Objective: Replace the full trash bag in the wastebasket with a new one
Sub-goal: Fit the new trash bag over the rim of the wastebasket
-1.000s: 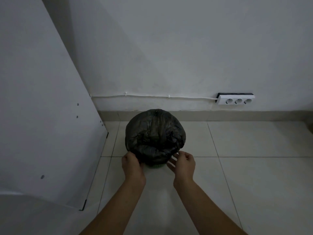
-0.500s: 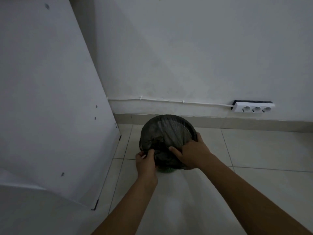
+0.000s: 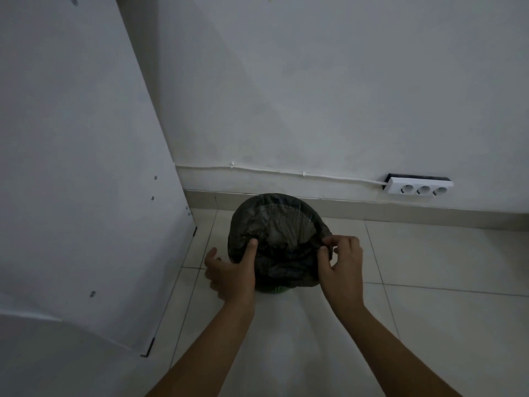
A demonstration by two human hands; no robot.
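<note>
Wastebasket (image 3: 276, 290): green, only a sliver of its base showing, standing on the tiled floor (image 3: 429, 267) near the skirting, in front of you. Trash bag (image 3: 286, 270): dark, thin plastic, draped over the wastebasket rim and hanging down its sides; crumpled contents lie inside, though the dim light makes them hard to identify. Your left hand (image 3: 230, 272): at the bag's left rim, thumb hooked over the edge into the opening, fingers (image 3: 211, 255) curled loosely outside the plastic, gripping the rim. Your right hand (image 3: 342, 260): at the right rim, thumb and fingers closed in a pinch on a fold of the bag. White panel (image 3: 80, 167): leaning at your left. White power strip (image 3: 419, 189): three sockets, mounted low on the wall (image 3: 315, 96) to the right, with a white cable (image 3: 272, 171) running along the wall to it.
</note>
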